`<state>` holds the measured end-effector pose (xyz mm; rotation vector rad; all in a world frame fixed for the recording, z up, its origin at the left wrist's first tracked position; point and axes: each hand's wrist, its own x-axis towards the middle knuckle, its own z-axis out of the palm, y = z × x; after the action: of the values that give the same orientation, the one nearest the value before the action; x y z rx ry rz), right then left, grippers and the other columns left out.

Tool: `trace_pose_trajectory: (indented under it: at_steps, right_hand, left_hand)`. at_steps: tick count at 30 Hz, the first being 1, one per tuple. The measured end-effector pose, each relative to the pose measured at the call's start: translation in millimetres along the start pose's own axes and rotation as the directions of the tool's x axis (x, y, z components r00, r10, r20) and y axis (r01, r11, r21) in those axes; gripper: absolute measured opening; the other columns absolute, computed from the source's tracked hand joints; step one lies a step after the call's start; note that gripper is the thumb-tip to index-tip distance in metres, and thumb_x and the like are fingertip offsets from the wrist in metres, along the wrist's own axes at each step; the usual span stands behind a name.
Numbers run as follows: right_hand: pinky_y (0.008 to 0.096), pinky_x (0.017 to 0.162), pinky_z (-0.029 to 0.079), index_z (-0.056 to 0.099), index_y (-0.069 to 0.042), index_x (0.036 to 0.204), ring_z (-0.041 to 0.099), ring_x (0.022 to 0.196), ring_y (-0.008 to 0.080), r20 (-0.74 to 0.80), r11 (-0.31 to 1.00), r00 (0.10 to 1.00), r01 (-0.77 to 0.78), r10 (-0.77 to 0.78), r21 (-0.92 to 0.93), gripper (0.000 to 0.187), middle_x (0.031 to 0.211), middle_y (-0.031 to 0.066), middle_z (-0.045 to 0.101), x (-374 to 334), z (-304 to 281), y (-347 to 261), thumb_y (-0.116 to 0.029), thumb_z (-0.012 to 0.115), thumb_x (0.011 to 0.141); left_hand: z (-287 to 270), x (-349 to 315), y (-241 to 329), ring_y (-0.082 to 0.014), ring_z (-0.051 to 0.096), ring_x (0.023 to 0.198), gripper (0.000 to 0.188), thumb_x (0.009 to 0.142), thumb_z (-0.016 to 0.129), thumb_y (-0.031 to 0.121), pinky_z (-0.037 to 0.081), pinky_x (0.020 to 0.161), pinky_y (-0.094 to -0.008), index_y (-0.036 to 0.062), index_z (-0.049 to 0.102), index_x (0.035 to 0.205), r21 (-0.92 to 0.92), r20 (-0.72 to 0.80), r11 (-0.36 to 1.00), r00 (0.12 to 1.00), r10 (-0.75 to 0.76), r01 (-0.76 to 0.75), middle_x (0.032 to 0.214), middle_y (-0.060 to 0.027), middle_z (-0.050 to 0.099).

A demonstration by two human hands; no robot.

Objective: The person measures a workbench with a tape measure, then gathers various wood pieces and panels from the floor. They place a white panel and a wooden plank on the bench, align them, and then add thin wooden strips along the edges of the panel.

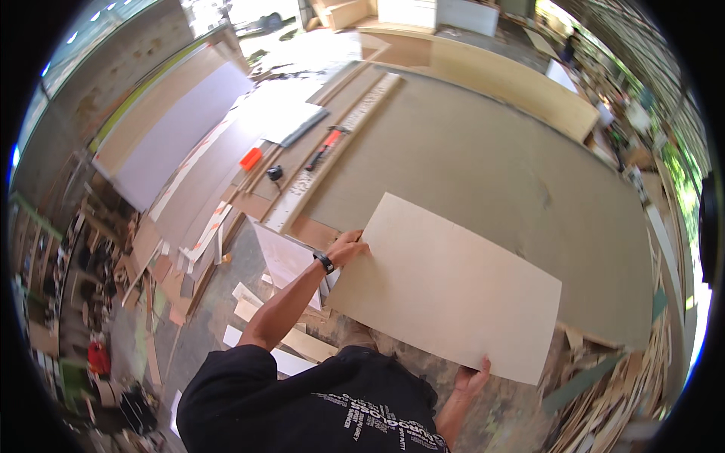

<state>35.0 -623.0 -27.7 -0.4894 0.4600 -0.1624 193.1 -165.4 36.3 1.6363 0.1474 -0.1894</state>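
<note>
A pale rectangular plywood panel (453, 291) lies between my two hands, tilted across the near edge of a large grey-brown worktable (483, 143). My left hand (349, 249) grips the panel's left edge, its thumb on top and the other fingers mostly hidden. A dark band circles that wrist. At the near edge, toward the right corner, my right hand (473, 377) is closed on the same panel, thumb on the upper face and fingers underneath. Beyond my left hand, a hammer (326, 149) with a red and black handle rests on a long pale board (332, 155).
A tape measure (275, 173) and an orange box-like item (251, 158) sit left of the hammer. A long plywood strip (483, 75) stands along the table's far side. Wood offcuts (604, 392) pile up at lower right, and cut strips (283, 340) lie by my left side.
</note>
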Motion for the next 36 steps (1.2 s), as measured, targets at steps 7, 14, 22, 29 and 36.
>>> trace_pose_trajectory:
  at_steps: [7, 14, 22, 29, 36]
  right_hand:
    - [0.0432, 0.101, 0.048, 0.054, 0.002, 0.131, 0.058, 0.119, 0.0290, -0.024, 0.983, 0.990, -0.141, 0.139, -0.119, 0.049, 0.129, 0.0122, 0.061, 82.5, 64.3, 121.2, -0.015, 0.067, 0.087]
    - [0.0432, 0.091, 0.053, 0.050, 0.000, 0.137, 0.059, 0.115, 0.0304, -0.250, 0.809, 0.967, -0.181, 0.043, -0.560, 0.060, 0.130, 0.0144, 0.058, 133.2, 87.7, 175.5, -0.039, 0.065, 0.094]
    - [0.0445, 0.087, 0.051, 0.053, -0.005, 0.132, 0.059, 0.105, 0.0298, -0.546, 0.638, 0.826, -0.347, -0.139, -0.688, 0.080, 0.121, 0.0146, 0.058, 146.5, 82.8, 175.4, -0.067, 0.063, 0.082]
    - [0.0439, 0.082, 0.052, 0.055, -0.003, 0.129, 0.061, 0.100, 0.0296, -0.624, 0.605, 0.749, -0.395, -0.224, -0.691, 0.076, 0.118, 0.0161, 0.060, 149.4, 86.7, 194.1, -0.064, 0.060, 0.084]
    - [0.0433, 0.078, 0.052, 0.056, 0.000, 0.126, 0.062, 0.095, 0.0294, -0.606, 0.589, 0.744, -0.363, -0.283, -0.722, 0.073, 0.115, 0.0175, 0.062, 156.9, 93.9, 193.7, -0.061, 0.057, 0.087]
  left_hand:
    - [-215.8, 50.2, -60.8, -0.0219, 0.069, 0.076, 0.029, 0.088, 0.061, 0.020, 0.055, 0.070, -0.0351, 0.0000, 0.073, 0.106, 0.137, -0.706, 0.984, 0.708, 0.015, 0.115, 0.086, -0.0152, 0.072]
    - [-401.0, 122.7, -53.9, -0.0389, 0.068, 0.095, 0.027, 0.084, 0.058, 0.020, 0.053, 0.087, -0.0433, 0.0000, 0.071, 0.096, 0.499, -0.794, 0.719, 0.588, 0.155, 0.484, 0.095, -0.0243, 0.071]
    - [-464.7, 290.3, -38.2, -0.0379, 0.054, 0.118, 0.047, 0.079, 0.063, 0.023, 0.043, 0.101, -0.0451, -0.0079, 0.061, 0.115, 0.697, -0.692, 0.254, 0.722, -0.010, 0.671, 0.126, -0.0257, 0.057]
    - [-471.1, 331.1, -73.9, -0.0329, 0.051, 0.115, 0.049, 0.079, 0.064, 0.024, 0.037, 0.100, -0.0484, -0.0047, 0.056, 0.118, 0.517, -0.853, 0.361, 0.503, 0.141, 0.776, 0.120, -0.0192, 0.054]
    - [-478.1, 317.0, -94.4, -0.0319, 0.057, 0.105, 0.033, 0.086, 0.056, 0.012, 0.047, 0.091, -0.0411, -0.0063, 0.059, 0.113, 0.728, -0.686, 0.273, 0.675, 0.272, 0.629, 0.110, -0.0200, 0.057]
